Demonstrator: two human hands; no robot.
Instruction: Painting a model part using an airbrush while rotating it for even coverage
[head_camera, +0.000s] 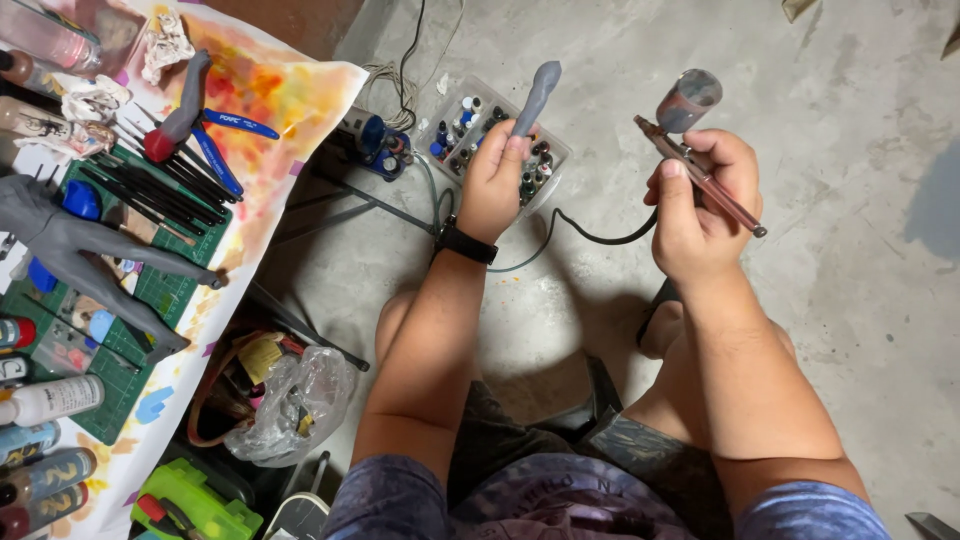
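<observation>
Hose (600, 236) end hidden behind right hand (700, 215)

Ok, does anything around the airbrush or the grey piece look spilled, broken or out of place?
Nothing spilled or broken shows. The left hand holds the grey piece upright; the right hand grips the airbrush, cup up. The table cover is paint-stained.

Seen from a single head-worn camera looking steeply down and close over both raised hands, the bare knees and the grey concrete floor (860, 260), facing forward past a clear plastic tray of small paint bottles (455, 130), with the paint-stained table edge (300, 110) at left.
</observation>
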